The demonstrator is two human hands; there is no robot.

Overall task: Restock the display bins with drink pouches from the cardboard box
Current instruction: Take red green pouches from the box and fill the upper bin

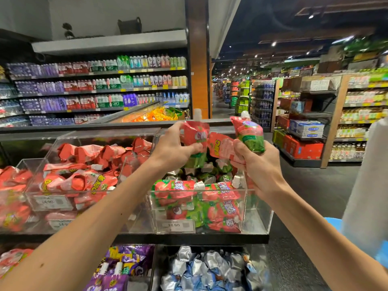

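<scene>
Drink pouches — left hand and right hand clench them.

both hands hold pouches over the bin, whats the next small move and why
Probably lower and release them into the clear bin below: the left hand and right hand grip strawberry pouches right above it, its stock matches, and its right end looks bare.

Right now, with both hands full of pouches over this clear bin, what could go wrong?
1. The right hand seems to grip two pouches at once; the sideways pouch sticks out and may slip, perhaps past the right wall of the clear bin.
2. Its front pouches already reach the rim, so added ones might slide over.
3. Similar red pouches lie just to the left; a careless drop from the left hand could mix them.
</scene>
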